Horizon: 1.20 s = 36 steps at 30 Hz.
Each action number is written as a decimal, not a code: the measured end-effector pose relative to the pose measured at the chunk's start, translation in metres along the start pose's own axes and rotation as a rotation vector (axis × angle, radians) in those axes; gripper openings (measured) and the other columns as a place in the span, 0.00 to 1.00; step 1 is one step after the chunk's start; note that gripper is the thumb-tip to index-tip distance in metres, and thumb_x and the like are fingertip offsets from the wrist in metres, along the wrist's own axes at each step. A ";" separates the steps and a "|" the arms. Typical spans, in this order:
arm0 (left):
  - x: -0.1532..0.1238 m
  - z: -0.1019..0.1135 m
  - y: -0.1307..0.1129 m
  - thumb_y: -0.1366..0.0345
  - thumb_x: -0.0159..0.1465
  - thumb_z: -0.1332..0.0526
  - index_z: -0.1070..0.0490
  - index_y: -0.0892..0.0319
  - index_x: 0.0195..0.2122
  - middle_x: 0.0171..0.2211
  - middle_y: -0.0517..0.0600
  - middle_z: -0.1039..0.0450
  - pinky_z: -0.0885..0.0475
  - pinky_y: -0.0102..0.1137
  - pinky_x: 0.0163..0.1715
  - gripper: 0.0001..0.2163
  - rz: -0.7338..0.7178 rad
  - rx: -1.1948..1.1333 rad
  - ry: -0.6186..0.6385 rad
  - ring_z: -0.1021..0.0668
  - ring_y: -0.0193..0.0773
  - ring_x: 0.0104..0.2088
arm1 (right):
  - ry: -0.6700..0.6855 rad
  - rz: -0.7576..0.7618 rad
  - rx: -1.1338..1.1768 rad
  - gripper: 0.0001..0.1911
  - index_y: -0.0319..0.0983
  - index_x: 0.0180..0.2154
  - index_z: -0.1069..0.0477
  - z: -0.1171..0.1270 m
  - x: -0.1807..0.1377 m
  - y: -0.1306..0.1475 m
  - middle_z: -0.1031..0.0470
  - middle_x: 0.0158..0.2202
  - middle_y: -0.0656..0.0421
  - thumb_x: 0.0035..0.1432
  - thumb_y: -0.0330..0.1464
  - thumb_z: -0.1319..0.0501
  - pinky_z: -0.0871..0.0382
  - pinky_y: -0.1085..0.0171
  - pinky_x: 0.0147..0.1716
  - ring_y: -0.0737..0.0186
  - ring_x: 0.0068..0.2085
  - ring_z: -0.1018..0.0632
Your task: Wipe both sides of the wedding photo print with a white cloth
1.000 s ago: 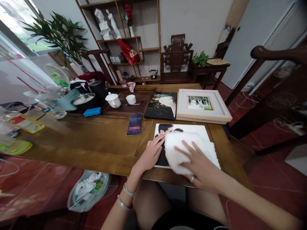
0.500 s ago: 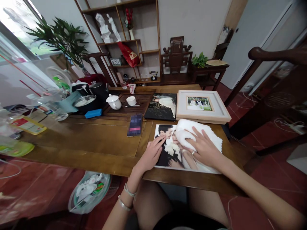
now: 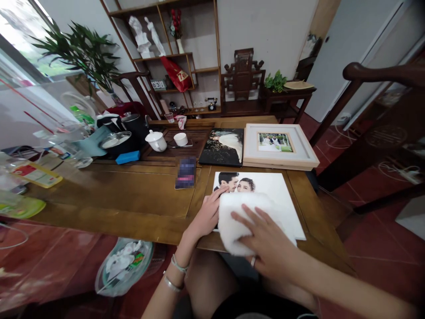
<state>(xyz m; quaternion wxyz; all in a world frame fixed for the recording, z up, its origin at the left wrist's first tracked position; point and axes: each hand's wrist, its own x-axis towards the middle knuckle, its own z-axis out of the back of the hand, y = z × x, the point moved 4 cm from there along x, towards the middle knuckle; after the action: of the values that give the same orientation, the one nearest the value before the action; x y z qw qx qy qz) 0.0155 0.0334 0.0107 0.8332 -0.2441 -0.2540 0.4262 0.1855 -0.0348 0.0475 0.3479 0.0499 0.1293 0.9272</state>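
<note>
A wedding photo panel (image 3: pixel 285 195) lies flat on the wooden table, showing a couple on a white ground. My left hand (image 3: pixel 209 215) rests with stretched fingers on the panel's left part. Over its lower part, my right hand (image 3: pixel 262 235) holds a folded, fluffy white cloth (image 3: pixel 232 221). The fingers are spread on top of the cloth, which hangs slightly past the panel's front edge and hides the lower picture. Behind the panel lie a dark photo panel (image 3: pixel 215 148) and a light wooden picture frame (image 3: pixel 305 153) with a smaller photo.
A blurred dark phone-like item (image 3: pixel 185 173) lies left of the panel. Farther left stand a white teapot (image 3: pixel 156 141), a white cup (image 3: pixel 181 139), a blue sponge (image 3: pixel 128 157) and a dark pot (image 3: pixel 116 144). A lined waste bin (image 3: pixel 124 270) stands below the table's front edge.
My right hand and the cloth have moved from the panel's upper right toward its lower front edge, uncovering the upper right part. My left hand has stayed in place.
</note>
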 end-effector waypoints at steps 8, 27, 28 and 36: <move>0.001 -0.002 0.001 0.65 0.71 0.59 0.50 0.52 0.65 0.66 0.52 0.48 0.48 0.44 0.62 0.21 0.026 0.029 -0.001 0.45 0.40 0.66 | -0.205 -0.380 -0.280 0.20 0.37 0.52 0.30 0.023 0.013 -0.087 0.41 0.62 0.44 0.60 0.35 0.45 0.44 0.38 0.54 0.32 0.62 0.44; 0.000 -0.001 0.001 0.63 0.71 0.58 0.50 0.52 0.65 0.66 0.53 0.47 0.47 0.45 0.62 0.21 0.011 0.018 -0.006 0.45 0.43 0.66 | -0.098 -0.229 -0.141 0.18 0.44 0.48 0.27 0.015 0.005 -0.029 0.38 0.61 0.51 0.55 0.34 0.42 0.41 0.43 0.51 0.38 0.59 0.40; 0.000 -0.001 0.001 0.64 0.71 0.59 0.50 0.52 0.65 0.66 0.53 0.47 0.48 0.45 0.62 0.21 0.009 0.021 -0.008 0.45 0.43 0.66 | -0.135 -0.265 -0.179 0.18 0.43 0.48 0.27 0.020 0.006 -0.044 0.36 0.60 0.51 0.55 0.33 0.43 0.40 0.44 0.50 0.38 0.58 0.38; 0.001 -0.002 0.001 0.64 0.71 0.59 0.51 0.51 0.66 0.66 0.52 0.48 0.47 0.45 0.62 0.22 0.026 0.034 0.000 0.45 0.42 0.66 | -0.214 -0.274 -0.172 0.17 0.39 0.44 0.24 0.012 -0.006 -0.061 0.41 0.62 0.48 0.52 0.30 0.42 0.50 0.39 0.57 0.35 0.62 0.44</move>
<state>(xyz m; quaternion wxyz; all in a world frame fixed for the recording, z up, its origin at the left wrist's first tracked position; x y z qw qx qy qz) 0.0170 0.0342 0.0090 0.8317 -0.2331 -0.2434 0.4412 0.2305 0.0080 0.0428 0.4857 0.1003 0.0175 0.8682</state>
